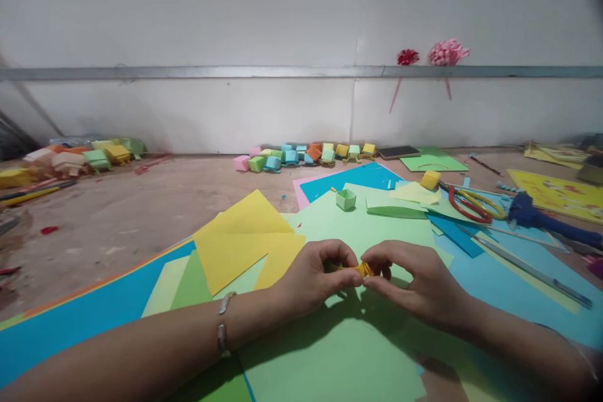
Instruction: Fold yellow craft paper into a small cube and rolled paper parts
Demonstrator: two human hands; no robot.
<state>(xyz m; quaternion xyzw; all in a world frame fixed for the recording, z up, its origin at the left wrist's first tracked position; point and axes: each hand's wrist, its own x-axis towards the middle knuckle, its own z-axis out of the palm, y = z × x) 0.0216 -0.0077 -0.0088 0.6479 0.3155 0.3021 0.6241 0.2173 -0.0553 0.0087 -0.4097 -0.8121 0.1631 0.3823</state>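
Between my two hands is a small folded piece of yellow-orange paper (364, 269), held above the light green sheet. My left hand (325, 271) pinches it from the left with thumb and fingers, and my right hand (409, 277) pinches its right end. The fingers hide most of the piece. Behind my hands, a small open green paper box (345, 200) sits on the light green paper (320, 220). Yellow sheets (240, 239) lie next to my left hand, partly under the wrist.
Red-handled scissors (466, 206), a blue glue gun (541, 217) and a metal ruler (532, 270) lie at the right. A small yellow paper box (430, 180) stands near the scissors. Several coloured paper boxes (292, 155) line the white wall, more (98, 157) at far left.
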